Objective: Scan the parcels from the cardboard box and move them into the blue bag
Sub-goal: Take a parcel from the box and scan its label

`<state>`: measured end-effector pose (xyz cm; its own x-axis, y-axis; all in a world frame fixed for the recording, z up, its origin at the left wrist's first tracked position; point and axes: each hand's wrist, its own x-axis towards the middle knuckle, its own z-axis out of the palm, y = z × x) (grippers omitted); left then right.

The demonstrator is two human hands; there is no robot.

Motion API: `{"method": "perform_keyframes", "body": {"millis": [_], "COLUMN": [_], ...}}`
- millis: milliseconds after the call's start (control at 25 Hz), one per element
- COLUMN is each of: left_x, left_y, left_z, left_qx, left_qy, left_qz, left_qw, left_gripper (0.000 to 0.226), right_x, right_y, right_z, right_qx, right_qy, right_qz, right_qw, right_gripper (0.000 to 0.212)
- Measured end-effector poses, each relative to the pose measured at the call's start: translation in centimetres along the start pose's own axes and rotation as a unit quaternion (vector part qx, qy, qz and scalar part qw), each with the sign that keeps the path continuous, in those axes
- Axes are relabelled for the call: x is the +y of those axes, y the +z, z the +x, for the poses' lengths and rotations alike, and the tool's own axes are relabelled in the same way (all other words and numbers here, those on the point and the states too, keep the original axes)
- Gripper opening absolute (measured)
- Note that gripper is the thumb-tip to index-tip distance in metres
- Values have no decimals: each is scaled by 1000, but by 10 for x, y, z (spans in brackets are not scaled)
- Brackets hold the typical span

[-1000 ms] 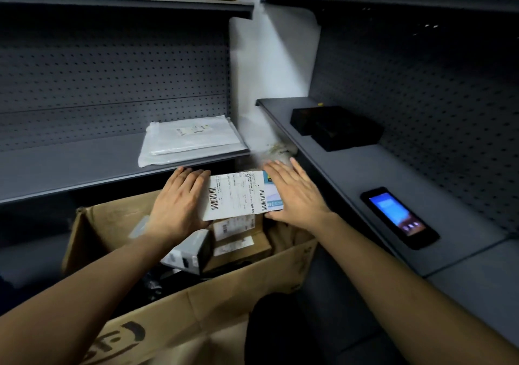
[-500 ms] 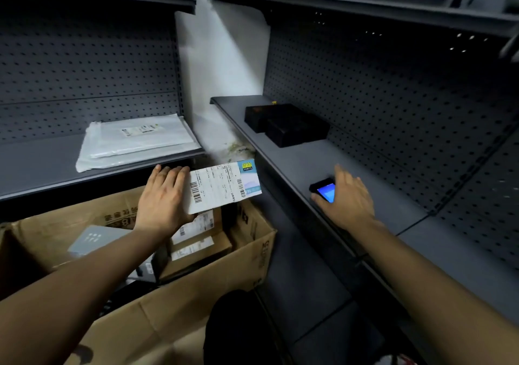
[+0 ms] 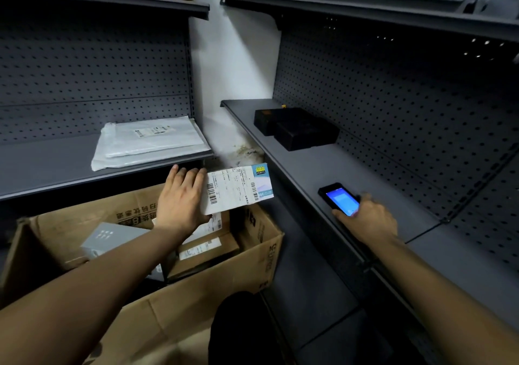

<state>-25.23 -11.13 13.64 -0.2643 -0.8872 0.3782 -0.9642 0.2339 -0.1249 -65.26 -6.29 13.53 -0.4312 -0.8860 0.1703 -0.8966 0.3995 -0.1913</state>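
The big cardboard box (image 3: 261,241) sits below. Above it the left hand (image 3: 179,198) holds a flat parcel (image 3: 238,189) by one end. It looks light and stiff, so that grip should do. The right hand (image 3: 368,220) has its grip round the small scanner (image 3: 339,200).

Right shelf (image 3: 309,168) holds scanner (image 3: 339,200), black boxes (image 3: 297,128); left shelf (image 3: 42,168), white mailers (image 3: 151,142).

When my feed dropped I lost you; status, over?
Left hand holds labelled parcel above cardboard box. Right hand grips handheld scanner on shelf. Nothing between them.
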Motion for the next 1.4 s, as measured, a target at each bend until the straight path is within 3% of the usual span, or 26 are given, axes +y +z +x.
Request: {"method": "perform_keyframes", "body": {"millis": [120, 320, 440, 640, 840, 1160, 1400], "left_x": [-3, -5, -4, -3, -6, -7, -6], "left_y": [0, -2, -2, -4, -6, -7, -9], "left_z": [-2, 2, 5, 8, 7, 6, 4], "left_qx": [-10, -17, -19, -25, -34, -28, -31], "left_qy": [-9, -23, -24, -32, -39, -39, -38], "left_qz": [14, 42, 45, 55, 72, 69, 70], "left_qw": [1000, 999, 999, 998, 996, 996, 996], "left_gripper": [115, 114, 111, 111, 114, 112, 110], "right_x": [0, -13, -36, -89, -120, -132, -136], "right_y": [-1, -24, -43, -67, -80, -88, -84], "right_z": [2, 0, -11, -46, -75, -83, -91], "right_qx": [7, -15, -39, -79, -92, -101, -82], "right_qy": [-6, -13, -72, -194, -262, -253, -252], "right_qz": [12, 4, 9, 16, -2, -10, -7], "right_qw": [1000, 1000, 997, 978, 961, 962, 964], "right_gripper": [69, 69, 69, 89, 86, 93, 83]}}
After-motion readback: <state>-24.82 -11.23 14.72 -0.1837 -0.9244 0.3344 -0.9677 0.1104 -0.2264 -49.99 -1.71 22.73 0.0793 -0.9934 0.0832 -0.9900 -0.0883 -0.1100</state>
